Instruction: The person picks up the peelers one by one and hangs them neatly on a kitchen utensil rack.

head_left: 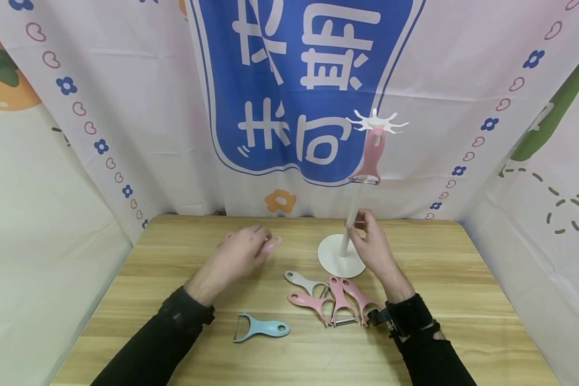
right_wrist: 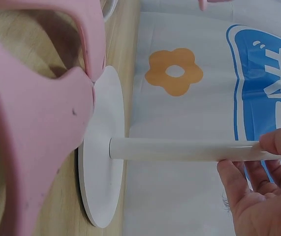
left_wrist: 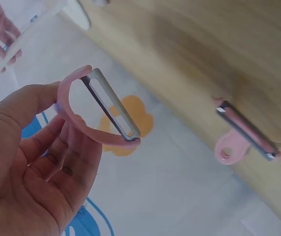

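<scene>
My left hand (head_left: 241, 249) holds a pink peeler (left_wrist: 101, 135) above the table, its blade frame facing the left wrist camera and part of its handle hidden by the fingers. With thumb and fingertips, my right hand (head_left: 372, 244) pinches the white pole (right_wrist: 179, 150) of an upright hook stand. From the stand's crown of hooks (head_left: 376, 122) hangs a pink peeler (head_left: 373, 153), blade down. Another pink peeler (left_wrist: 234, 145) lies on the table past my left hand, mostly hidden in the head view.
In front of the stand's round base (head_left: 330, 257) lie a white peeler (head_left: 301, 280) and several pink peelers (head_left: 309, 301), bunched together. A light blue peeler (head_left: 265, 327) lies apart at the front. Printed cloth (head_left: 140, 134) hangs behind the wooden table (head_left: 415, 364) and on both sides.
</scene>
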`<control>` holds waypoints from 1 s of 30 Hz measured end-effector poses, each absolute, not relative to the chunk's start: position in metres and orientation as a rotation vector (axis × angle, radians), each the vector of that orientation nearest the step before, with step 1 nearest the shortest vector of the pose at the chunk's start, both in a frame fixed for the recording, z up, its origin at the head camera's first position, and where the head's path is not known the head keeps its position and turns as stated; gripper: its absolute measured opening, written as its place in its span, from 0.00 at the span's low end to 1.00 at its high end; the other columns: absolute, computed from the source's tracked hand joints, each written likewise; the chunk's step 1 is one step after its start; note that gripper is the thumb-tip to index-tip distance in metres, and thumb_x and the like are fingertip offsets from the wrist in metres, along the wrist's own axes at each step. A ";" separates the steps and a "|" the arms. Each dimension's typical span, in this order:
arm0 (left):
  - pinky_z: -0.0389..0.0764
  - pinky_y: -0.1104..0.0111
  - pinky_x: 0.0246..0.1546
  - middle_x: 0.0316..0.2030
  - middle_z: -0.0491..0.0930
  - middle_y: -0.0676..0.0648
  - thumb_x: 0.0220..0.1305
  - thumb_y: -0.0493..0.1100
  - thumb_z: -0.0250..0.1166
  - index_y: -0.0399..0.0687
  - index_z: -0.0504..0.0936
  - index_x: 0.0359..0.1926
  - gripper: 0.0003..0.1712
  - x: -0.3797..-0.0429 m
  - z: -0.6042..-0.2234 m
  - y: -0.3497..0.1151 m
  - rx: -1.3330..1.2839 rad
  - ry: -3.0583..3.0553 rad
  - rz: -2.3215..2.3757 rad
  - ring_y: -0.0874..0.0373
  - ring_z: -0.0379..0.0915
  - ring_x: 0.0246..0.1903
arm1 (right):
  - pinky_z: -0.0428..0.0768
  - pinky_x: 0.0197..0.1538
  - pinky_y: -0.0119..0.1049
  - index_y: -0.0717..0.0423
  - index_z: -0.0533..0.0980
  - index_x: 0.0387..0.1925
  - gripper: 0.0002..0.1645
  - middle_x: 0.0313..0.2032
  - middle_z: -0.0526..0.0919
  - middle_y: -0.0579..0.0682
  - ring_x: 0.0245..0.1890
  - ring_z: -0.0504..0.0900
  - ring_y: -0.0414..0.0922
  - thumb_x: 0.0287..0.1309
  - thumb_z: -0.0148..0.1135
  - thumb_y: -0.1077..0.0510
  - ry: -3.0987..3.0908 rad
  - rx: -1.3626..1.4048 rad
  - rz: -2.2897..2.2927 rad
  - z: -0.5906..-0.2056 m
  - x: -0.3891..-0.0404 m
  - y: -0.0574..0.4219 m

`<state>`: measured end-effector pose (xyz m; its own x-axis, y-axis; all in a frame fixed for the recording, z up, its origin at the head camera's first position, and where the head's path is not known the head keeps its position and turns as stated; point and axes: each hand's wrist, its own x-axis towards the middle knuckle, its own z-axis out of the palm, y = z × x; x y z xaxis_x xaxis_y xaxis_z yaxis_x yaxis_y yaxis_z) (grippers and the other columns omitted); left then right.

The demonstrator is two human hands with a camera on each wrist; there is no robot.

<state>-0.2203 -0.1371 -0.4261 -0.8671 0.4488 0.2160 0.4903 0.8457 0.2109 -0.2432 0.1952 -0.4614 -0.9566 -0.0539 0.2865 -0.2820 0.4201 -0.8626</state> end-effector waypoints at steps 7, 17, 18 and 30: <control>0.83 0.63 0.36 0.34 0.80 0.52 0.77 0.55 0.58 0.45 0.84 0.45 0.19 -0.228 -0.412 -0.124 -0.814 -2.774 -0.464 0.59 0.77 0.33 | 0.81 0.59 0.59 0.58 0.67 0.65 0.22 0.56 0.78 0.59 0.60 0.78 0.59 0.74 0.58 0.59 -2.457 0.289 1.567 -0.461 -0.243 0.195; 0.77 0.67 0.29 0.29 0.72 0.54 0.77 0.57 0.58 0.47 0.82 0.42 0.18 -0.239 -0.388 -0.107 -0.860 -2.676 -0.533 0.59 0.71 0.27 | 0.82 0.58 0.58 0.59 0.67 0.64 0.21 0.55 0.78 0.59 0.59 0.79 0.60 0.74 0.58 0.59 -2.448 0.309 1.554 -0.462 -0.244 0.195; 0.77 0.67 0.29 0.29 0.72 0.54 0.77 0.57 0.58 0.48 0.81 0.41 0.18 -0.239 -0.385 -0.105 -0.860 -2.672 -0.544 0.59 0.71 0.27 | 0.82 0.58 0.58 0.59 0.67 0.64 0.21 0.55 0.78 0.59 0.59 0.79 0.60 0.74 0.58 0.59 -2.448 0.308 1.553 -0.462 -0.244 0.195; 0.79 0.69 0.27 0.32 0.75 0.55 0.79 0.60 0.53 0.51 0.81 0.48 0.21 -0.250 -0.354 -0.086 -0.878 -2.663 -0.701 0.62 0.74 0.27 | 0.83 0.56 0.57 0.59 0.68 0.63 0.21 0.55 0.79 0.59 0.58 0.79 0.60 0.74 0.58 0.60 -2.439 0.323 1.548 -0.462 -0.244 0.195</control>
